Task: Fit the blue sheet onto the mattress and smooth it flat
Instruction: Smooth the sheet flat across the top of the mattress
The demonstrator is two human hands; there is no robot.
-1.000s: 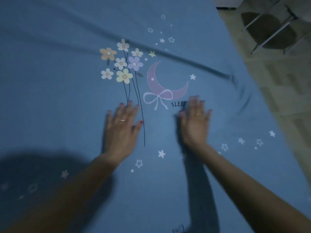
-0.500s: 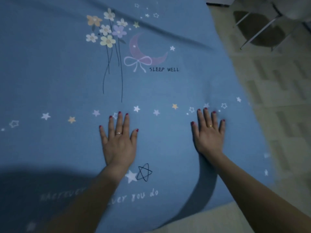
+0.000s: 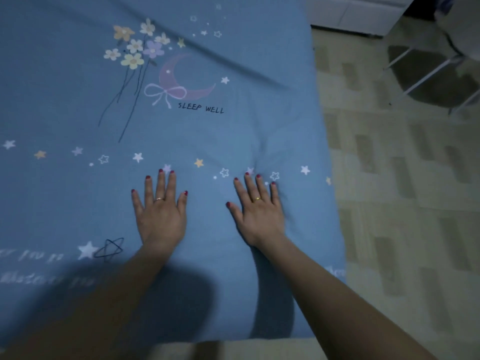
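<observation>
The blue sheet (image 3: 78, 193), printed with flowers, a pink moon, stars and the words SLEEP WELL, covers the mattress across most of the view. My left hand (image 3: 161, 211) lies flat on it, palm down, fingers spread, near the middle. My right hand (image 3: 259, 211) presses flat beside it, closer to the right edge, and small creases fan out from its fingertips. A long fold runs diagonally across the sheet's upper part. The mattress itself is hidden under the sheet.
A tiled floor (image 3: 405, 203) runs along the bed's right side and near edge. A metal-legged chair or stand (image 3: 436, 71) stands on it at the upper right. A pale low unit (image 3: 353, 14) sits beyond the bed's far right corner.
Both hands slid down the sheet from beside the moon print toward the near edge, staying flat. Over the last half second the right hand moved closer to the left one.
</observation>
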